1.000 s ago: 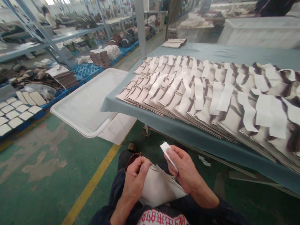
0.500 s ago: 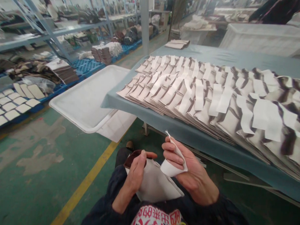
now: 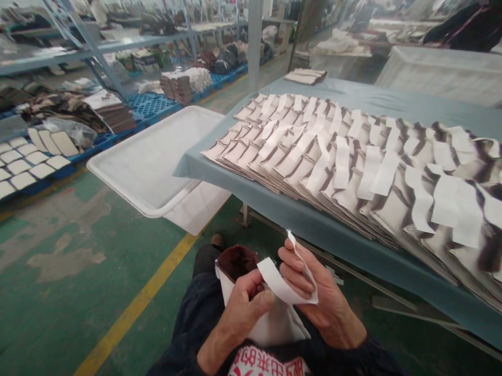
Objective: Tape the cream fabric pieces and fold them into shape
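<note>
On my lap lies a light beige fabric pouch [image 3: 272,323] whose mouth gapes, showing a dark brown lining [image 3: 236,260]. My left hand [image 3: 242,315] is closed on the pouch's rim, thumb on the near side. A white strip [image 3: 282,283] curves in a loop from my right hand [image 3: 319,291], which is closed around it. One end of the strip points up past the right fingertips; its other end hangs over the pouch, close to the left fingers. Whether the left fingers touch the strip I cannot tell.
Ahead stands a table with a teal cover [image 3: 218,167], bearing overlapping rows of beige pouches [image 3: 285,162] with white strips laid on them. Left of it is a white plastic bin [image 3: 152,156]. Blue pallets [image 3: 148,108] hold stacked pieces; a metal post [image 3: 254,38] rises behind the table.
My left hand has shifted right along the pouch's rim, and the mouth now shows wider. The white strip's free end has swung out to the left over the pouch.
</note>
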